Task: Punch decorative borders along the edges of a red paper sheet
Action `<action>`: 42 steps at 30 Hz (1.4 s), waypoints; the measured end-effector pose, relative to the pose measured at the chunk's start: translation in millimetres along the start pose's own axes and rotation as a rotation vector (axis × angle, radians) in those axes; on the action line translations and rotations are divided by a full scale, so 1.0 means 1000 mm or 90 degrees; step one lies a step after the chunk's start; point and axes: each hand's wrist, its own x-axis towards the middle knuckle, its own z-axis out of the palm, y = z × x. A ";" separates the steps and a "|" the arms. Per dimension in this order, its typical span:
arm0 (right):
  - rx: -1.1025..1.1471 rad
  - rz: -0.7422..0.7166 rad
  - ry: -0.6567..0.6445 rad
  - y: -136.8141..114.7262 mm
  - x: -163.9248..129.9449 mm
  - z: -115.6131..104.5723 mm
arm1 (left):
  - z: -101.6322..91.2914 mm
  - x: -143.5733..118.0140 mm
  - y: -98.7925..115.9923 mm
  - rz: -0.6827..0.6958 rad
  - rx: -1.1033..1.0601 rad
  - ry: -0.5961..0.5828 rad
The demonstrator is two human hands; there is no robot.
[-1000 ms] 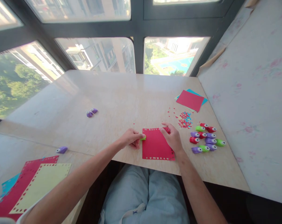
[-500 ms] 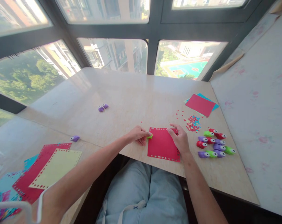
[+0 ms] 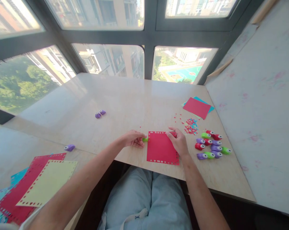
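Green punch (image 3: 145,139) shifted, fingers (image 3: 140,137) pinching.

sheet (image 3: 161,148) between hands, punches (image 3: 211,144) right

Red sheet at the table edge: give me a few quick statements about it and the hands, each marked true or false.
1. The left hand grips a green punch at the red sheet's left edge. True.
2. The right hand rests on the sheet's right side. True.
3. The sheet's near edge is unpunched. False: small cut-outs run along it.
4. The cluster of punches lies left of the sheet. False: it lies right.
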 end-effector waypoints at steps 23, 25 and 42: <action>0.092 0.038 0.043 0.009 0.001 -0.003 | 0.025 -0.001 -0.046 0.474 0.293 0.362; 0.094 0.036 0.046 0.009 0.001 -0.002 | 0.023 -0.002 -0.045 0.456 0.243 0.325; 0.046 -0.003 -0.212 -0.013 -0.011 0.010 | -0.001 -0.024 -0.043 0.446 -0.484 0.184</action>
